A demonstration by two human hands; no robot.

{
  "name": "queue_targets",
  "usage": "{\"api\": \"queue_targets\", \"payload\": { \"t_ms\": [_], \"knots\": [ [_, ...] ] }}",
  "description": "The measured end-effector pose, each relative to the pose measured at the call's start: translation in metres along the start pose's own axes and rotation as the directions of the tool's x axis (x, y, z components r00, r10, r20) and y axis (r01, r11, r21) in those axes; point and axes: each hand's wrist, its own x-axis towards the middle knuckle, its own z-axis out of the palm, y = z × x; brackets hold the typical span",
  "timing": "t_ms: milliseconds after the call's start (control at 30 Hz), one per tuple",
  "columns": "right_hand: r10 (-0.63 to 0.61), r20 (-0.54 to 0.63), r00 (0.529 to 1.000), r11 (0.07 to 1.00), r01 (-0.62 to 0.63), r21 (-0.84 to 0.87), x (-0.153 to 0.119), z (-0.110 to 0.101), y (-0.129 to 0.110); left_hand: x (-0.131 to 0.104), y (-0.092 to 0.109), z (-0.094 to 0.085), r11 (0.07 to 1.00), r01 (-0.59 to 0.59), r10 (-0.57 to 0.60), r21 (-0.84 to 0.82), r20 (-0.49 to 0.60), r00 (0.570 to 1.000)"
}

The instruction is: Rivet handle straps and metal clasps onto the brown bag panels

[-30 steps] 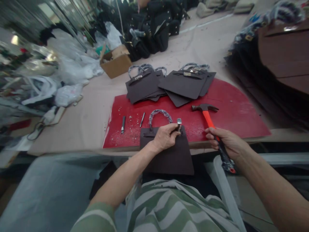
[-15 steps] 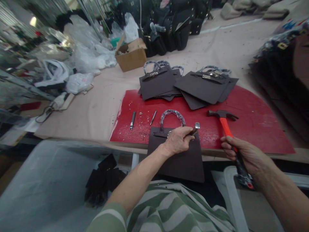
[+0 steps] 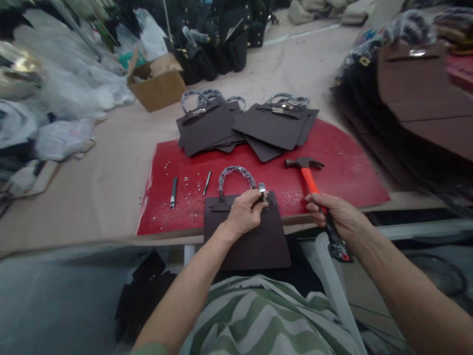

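A dark brown bag panel (image 3: pixel 254 246) hangs over the table's near edge, its looped handle (image 3: pixel 236 170) wrapped in clear plastic. My left hand (image 3: pixel 244 212) rests over its upper part, thumb and fingers pinched on what looks like a short strap with a shiny metal end (image 3: pixel 262 187). To the right, my right hand (image 3: pixel 334 212) is wrapped round the orange and black grip of a claw hammer (image 3: pixel 309 180). The hammer head is over the red mat, apart from the panel. Two slim metal hand tools, a flat one (image 3: pixel 173 192) and a thinner one (image 3: pixel 207 182), lie left of the handle.
Tiny metal bits are scattered on the red mat (image 3: pixel 343 167). More brown panels with handles (image 3: pixel 273 125) lie overlapped behind. A cardboard box (image 3: pixel 157 86) stands at back left, a tall stack of brown pieces (image 3: pixel 410 93) at right. A whitish bin (image 3: pixel 74 291) is below left.
The view has turned to the right, so things appear farther left. Both hands keep their holds; the strap's metal end now points more upright.
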Motion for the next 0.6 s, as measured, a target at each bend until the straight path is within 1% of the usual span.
{"api": "queue_targets", "payload": {
  "t_ms": [100,267,467,600],
  "knots": [
    [0.066,-0.034,0.997,0.994,-0.063,0.089,0.0006,-0.0032,0.0025,0.0008,-0.0009,-0.0004,0.999,0.032,-0.032,-0.019,-0.016,0.999],
    [0.093,-0.038,0.995,0.982,-0.085,0.167,-0.0015,-0.0029,0.0034,0.0013,0.0015,-0.0011,0.998,0.063,-0.063,-0.011,-0.011,0.998],
    [0.096,-0.020,0.995,0.975,-0.090,0.203,-0.0018,-0.0033,0.0044,-0.0010,0.0045,0.0021,0.998,0.035,-0.036,0.060,0.010,0.999],
    [0.097,-0.028,0.995,0.973,-0.089,0.215,-0.0007,-0.0025,0.0054,-0.0007,0.0051,0.0032,0.996,0.011,-0.012,0.090,0.016,1.000]
  ]
}}
